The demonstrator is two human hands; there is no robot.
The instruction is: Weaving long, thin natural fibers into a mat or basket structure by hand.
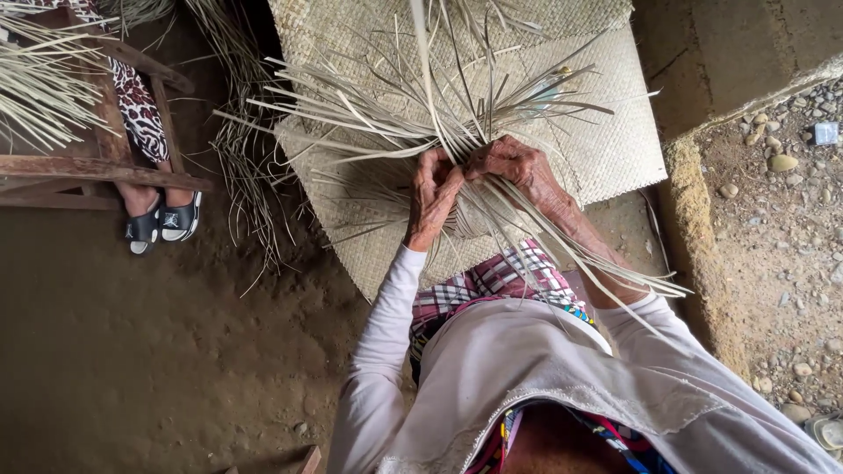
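1. Left hand point(432, 197) and right hand point(514, 164) both pinch the leaf strips point(457, 123) above the woven mat point(606, 132).
2. Loosen either pinch — the weave may slacken.
3. Dry strips could crack if bent sharply.

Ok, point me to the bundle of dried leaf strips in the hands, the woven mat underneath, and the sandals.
bundle of dried leaf strips point(457, 114), head view, on the fanned strips above the hands.
woven mat point(615, 132), head view, on its bare right part.
sandals point(162, 224), head view, between the two black straps.
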